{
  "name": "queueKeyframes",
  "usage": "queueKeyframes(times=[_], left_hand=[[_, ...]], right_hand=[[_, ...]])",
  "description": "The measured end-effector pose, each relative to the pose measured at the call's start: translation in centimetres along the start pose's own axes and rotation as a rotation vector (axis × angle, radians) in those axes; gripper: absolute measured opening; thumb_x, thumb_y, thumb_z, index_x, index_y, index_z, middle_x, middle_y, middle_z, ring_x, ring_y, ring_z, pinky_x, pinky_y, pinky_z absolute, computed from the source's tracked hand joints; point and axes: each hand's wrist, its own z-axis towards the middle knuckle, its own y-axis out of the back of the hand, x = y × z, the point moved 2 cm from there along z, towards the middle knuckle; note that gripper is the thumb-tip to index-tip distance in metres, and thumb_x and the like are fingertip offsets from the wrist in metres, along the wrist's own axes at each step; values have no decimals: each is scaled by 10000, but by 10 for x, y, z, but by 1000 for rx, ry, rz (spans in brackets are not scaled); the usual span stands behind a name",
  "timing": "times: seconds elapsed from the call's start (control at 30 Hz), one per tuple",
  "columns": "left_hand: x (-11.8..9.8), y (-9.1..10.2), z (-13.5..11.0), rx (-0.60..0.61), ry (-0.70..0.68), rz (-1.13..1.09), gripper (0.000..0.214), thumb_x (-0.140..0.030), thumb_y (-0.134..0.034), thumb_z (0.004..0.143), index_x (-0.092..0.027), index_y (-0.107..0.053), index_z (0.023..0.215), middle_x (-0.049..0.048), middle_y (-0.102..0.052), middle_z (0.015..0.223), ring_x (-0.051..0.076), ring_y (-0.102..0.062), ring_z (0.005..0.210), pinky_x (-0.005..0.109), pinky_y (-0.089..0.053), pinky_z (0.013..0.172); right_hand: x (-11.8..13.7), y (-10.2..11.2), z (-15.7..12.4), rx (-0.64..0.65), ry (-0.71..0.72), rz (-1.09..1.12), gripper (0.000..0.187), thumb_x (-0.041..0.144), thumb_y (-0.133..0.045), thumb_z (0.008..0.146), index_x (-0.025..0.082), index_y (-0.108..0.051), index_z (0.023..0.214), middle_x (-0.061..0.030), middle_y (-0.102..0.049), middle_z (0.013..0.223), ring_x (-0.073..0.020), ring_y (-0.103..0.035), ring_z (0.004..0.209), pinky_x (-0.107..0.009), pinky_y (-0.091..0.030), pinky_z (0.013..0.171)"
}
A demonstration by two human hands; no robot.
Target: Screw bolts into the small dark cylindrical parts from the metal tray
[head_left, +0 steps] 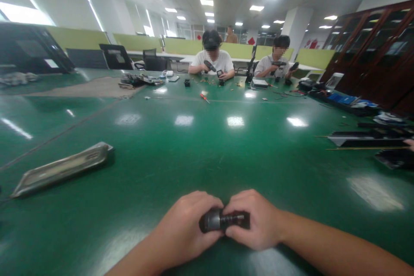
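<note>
Just above the green tabletop point(181, 159), near its front, both my hands close around a short dark cylinder point(212, 221). It has a smooth grey-black section on the left and a ringed, narrower section on the right, somewhat like a small flashlight; its exact kind is unclear. My left hand point(189, 224) wraps the wider end, thumb and fingers around it. Fingers of my right hand point(255, 222) grip the narrower end. The cylinder lies roughly level between them, and my palms hide part of both ends.
A long tray-like piece point(64, 168) lies at left. A red screwdriver point(204, 98) rests mid-table. Across from me sit two people point(211, 58) point(274, 62) holding dark tools. Black strips point(368, 140) lie at right, where another hand point(410, 143) shows. Cluttered parts point(139, 79) sit farther back.
</note>
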Motion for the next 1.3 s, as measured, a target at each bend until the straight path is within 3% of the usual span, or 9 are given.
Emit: queueKeyframes(times=[0.13,0.4,0.63,1.3], left_hand=[[-1,-1,1,-15,23,16,160,-163,-721,729,-217,-642,858,-6,-666,767,162,-615,728,269,-418,650],[-2,1,-2,-87,-101,112,114,-256,-704,793,-226,-654,891,-6,-697,747,165,-614,656,296,-400,628],[0,-2,-4,-55,-102,79,110,-216,-674,799,-216,-656,908,11,-686,773,173,-634,714,298,-436,663],[-3,-1,-3,-43,-117,65,66,-227,-659,828,-207,-655,890,19,-688,771,167,-628,708,286,-423,647]], right_hand=[[0,0,1,12,18,-4,216,369,-612,855,176,-707,854,-32,-656,680,-163,-595,598,-270,-440,602],[1,-1,0,9,40,-27,284,387,-540,957,180,-711,864,-37,-683,702,-156,-610,630,-273,-441,638],[-2,-5,-1,19,51,-73,249,387,-597,883,192,-610,728,-7,-608,628,-147,-539,571,-276,-409,602],[2,-4,2,45,97,-133,317,363,-493,938,197,-541,672,-5,-589,625,-137,-490,566,-289,-356,608]])
